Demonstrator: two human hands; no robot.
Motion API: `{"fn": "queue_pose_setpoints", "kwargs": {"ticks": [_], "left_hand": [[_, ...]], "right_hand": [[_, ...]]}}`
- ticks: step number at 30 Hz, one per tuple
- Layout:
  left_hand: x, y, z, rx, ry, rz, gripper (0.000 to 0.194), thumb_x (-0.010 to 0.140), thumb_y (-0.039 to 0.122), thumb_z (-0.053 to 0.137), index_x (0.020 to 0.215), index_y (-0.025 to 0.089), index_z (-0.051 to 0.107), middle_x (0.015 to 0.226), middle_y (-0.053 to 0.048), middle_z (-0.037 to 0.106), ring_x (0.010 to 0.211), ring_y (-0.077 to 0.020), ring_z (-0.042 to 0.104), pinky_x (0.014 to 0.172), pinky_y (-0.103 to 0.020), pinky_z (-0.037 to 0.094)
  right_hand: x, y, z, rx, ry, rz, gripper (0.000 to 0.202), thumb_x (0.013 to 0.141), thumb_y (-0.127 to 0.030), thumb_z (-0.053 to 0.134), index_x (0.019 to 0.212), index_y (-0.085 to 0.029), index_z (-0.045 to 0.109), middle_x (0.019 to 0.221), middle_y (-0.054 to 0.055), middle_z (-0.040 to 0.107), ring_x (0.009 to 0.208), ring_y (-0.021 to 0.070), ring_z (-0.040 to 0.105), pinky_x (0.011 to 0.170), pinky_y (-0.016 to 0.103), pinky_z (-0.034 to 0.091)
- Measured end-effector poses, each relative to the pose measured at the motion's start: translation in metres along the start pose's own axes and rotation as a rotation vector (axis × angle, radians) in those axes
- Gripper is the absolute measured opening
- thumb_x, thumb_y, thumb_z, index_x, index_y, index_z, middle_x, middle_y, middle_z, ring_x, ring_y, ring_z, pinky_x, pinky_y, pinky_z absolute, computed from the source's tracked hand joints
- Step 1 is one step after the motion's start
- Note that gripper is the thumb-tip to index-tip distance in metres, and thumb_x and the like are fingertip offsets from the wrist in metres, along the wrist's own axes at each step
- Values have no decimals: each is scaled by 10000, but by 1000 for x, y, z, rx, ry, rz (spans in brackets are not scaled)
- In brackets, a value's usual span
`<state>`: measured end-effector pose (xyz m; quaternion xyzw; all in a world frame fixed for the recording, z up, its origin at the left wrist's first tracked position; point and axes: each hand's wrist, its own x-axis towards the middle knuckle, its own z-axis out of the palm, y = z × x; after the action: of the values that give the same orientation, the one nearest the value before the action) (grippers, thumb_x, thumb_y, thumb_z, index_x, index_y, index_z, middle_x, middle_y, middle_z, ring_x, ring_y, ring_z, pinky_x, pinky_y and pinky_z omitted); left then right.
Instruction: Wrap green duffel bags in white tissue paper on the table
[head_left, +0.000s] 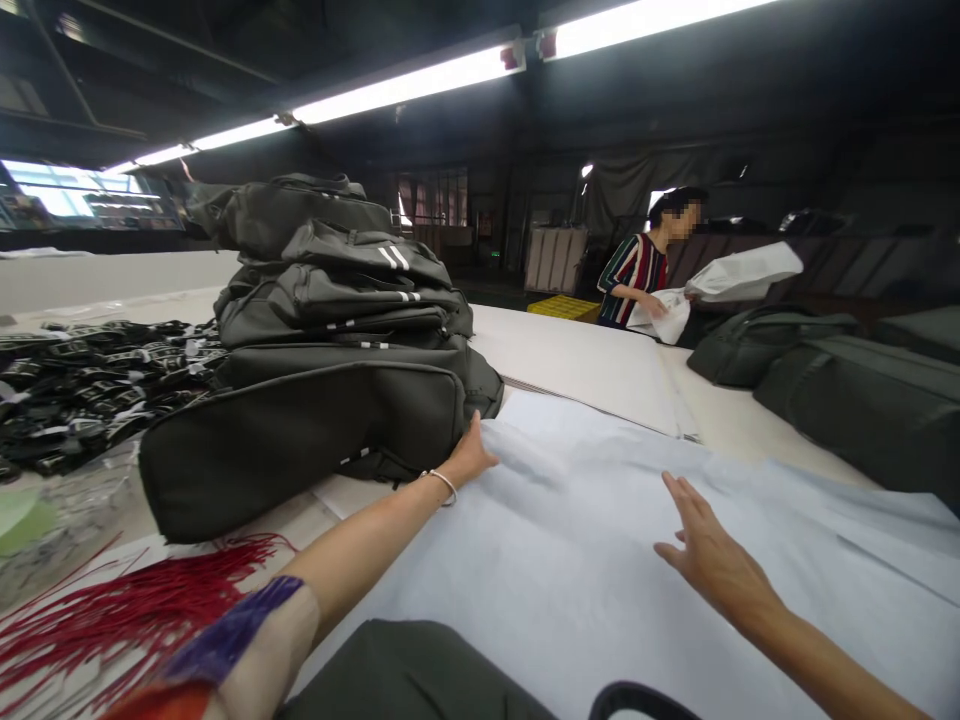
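A large sheet of thin white paper is spread over the table before me. My left hand reaches to the sheet's far left edge, beside the stacked dark green bags. Its thumb and fingers are apart, and the fingertips are close to the lowest bag; whether they touch it I cannot tell. Above the middle of the paper my right hand is held with fingers stretched out and nothing in it. Nearest my body, part of another dark green bag shows, with a black strap loop to its right.
Red cords lie at the lower left. Black straps are heaped behind them. More dark green bags stand at the right. Across the table, a person in a striped top handles a white bag or sheet.
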<state>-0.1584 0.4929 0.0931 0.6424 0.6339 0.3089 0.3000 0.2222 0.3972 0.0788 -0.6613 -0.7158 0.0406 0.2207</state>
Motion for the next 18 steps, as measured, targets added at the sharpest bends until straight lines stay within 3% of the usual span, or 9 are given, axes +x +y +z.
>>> {"fn": "queue_pose_setpoints", "kwargs": {"ticks": [3, 6, 10, 14, 18], "left_hand": [[-2, 14, 0, 147, -1, -56, 427, 858, 320, 677, 1232, 147, 565, 1149, -104, 649, 1021, -247, 634, 919, -466, 497], [-22, 28, -9, 226, -5, 14, 144, 868, 277, 618, 940, 168, 679, 952, -62, 685, 924, -233, 641, 864, -404, 490], [-71, 45, -42, 245, 12, 215, 131, 845, 251, 575, 885, 211, 694, 933, -49, 674, 975, -230, 595, 893, -336, 426], [-128, 53, -94, 163, 1, 369, 226, 888, 373, 529, 863, 226, 699, 879, -27, 659, 896, -199, 588, 839, -295, 428], [-174, 58, -143, -28, -70, 296, 286, 892, 479, 551, 889, 240, 709, 891, -14, 669, 855, -192, 607, 763, -258, 443]], "right_hand": [[6, 14, -3, -87, 55, -5, 787, 807, -354, 498, 1524, -263, 187, 1556, 145, 302, 926, 283, 685, 714, 419, 567], [12, 25, -19, -235, 120, 12, 797, 809, -375, 497, 1520, -190, 189, 1542, 176, 313, 1149, 356, 587, 800, 457, 549], [19, 42, -60, -463, 221, 23, 812, 791, -380, 542, 1498, -138, 226, 1534, 207, 315, 1247, 398, 498, 886, 501, 508], [15, 61, -100, -582, 247, -62, 957, 676, -373, 656, 1495, -133, 224, 1542, 208, 306, 1371, 379, 362, 1034, 534, 407], [0, 67, -120, -611, 175, -173, 928, 639, -356, 660, 1475, -174, 299, 1521, 156, 374, 1391, 361, 341, 1076, 566, 351]]}}
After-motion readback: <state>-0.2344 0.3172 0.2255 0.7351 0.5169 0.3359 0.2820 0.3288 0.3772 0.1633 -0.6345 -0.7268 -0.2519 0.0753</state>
